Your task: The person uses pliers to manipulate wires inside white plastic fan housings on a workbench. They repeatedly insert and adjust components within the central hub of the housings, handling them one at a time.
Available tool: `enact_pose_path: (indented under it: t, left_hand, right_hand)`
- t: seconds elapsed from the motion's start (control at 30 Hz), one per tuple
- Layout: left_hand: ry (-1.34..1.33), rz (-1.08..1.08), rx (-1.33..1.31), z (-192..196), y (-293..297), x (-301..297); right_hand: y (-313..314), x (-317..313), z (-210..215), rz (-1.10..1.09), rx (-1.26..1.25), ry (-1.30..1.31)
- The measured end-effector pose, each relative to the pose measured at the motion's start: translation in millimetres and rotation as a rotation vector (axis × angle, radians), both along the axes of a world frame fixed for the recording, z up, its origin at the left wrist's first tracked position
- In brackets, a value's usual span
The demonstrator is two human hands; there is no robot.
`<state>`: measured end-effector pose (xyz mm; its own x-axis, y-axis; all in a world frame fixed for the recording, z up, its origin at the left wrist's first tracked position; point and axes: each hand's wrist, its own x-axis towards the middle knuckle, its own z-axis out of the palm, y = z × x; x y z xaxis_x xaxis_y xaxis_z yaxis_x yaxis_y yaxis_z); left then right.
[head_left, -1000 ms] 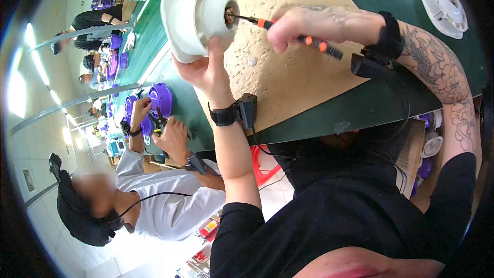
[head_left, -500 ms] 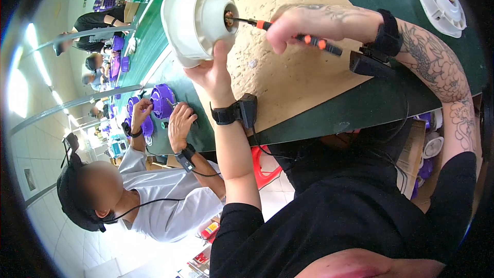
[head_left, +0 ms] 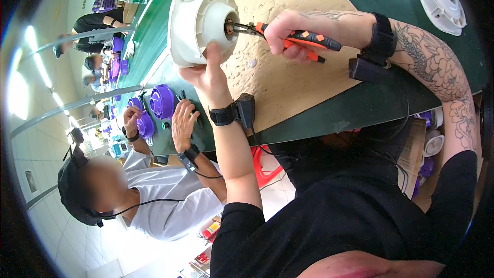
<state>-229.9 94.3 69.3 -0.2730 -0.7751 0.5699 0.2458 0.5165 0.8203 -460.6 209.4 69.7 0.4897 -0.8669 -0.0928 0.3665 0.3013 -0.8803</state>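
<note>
A white ribbed plastic housing [head_left: 198, 28] is tilted on its side above the cardboard, its round opening facing right. My left hand [head_left: 208, 72] grips it from below, thumb against the rim near the opening. Inside that hole sits a copper-coloured part [head_left: 229, 27]. My right hand [head_left: 289, 33] is closed round orange-and-black long-nose pliers [head_left: 309, 40]. The tips of the pliers reach into the opening at the copper-coloured part; whether they grip it I cannot tell.
A brown cardboard sheet [head_left: 309, 92] covers part of the green table [head_left: 334, 123]. Another white housing [head_left: 439, 2] lies at the far right. On the left, a co-worker's hands [head_left: 182, 123] are near purple housings [head_left: 162, 102]. A box of white and purple parts [head_left: 429, 144] stands below the table edge.
The pliers have rolled over in my right hand, so both handles now show. The white housing has shifted slightly right and turned a little. The co-worker's left-side hand has left the purple housing.
</note>
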Motion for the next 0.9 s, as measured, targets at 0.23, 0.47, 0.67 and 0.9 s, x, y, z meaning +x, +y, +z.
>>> enact_pose_path:
  t: [0.23, 0.47, 0.67, 0.9]
  left_hand:
    - [0.058, 0.069, -0.137, -9, 0, 4]
    - [-0.016, -0.024, -0.025, -12, -11, 3]
    - [-0.046, 0.001, -0.07, -19, -27, 11]
    - [0.069, 0.021, 0.024, -28, -38, 10]
  right_hand:
    - [5, 15, 25, -0.764, -0.944, 1.489]
    - [-11, 3, 18, -0.283, -0.436, 0.946]
    - [-28, 8, -3, 0.029, -0.109, 0.085]
    - [-33, -4, 23, -0.486, -0.686, 1.338]
